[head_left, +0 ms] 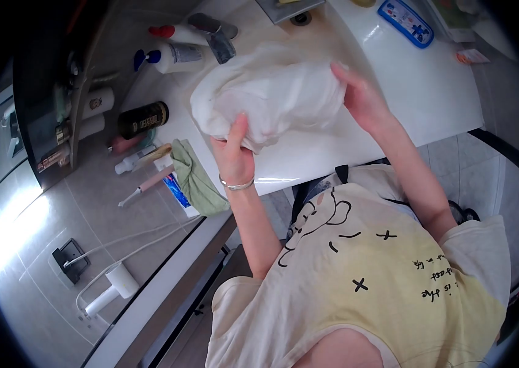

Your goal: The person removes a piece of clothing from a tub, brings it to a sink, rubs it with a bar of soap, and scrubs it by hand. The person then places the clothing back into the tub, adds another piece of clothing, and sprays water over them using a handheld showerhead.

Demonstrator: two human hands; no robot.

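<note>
A bunched white cloth is stretched between my two hands over the white sink. At its near left edge my left hand, with a bracelet at the wrist, grips the fabric, thumb on top. My right hand pinches the cloth's right end, its thumb showing and the other fingers partly behind the fabric. The cloth's folds hide part of the basin; whether it is wet I cannot tell.
Beyond the cloth lie a blue-topped pump bottle and a red-capped bottle. A black bottle, green cloth and white hair dryer with its cord are on the left. A blue-rimmed case rests at upper right.
</note>
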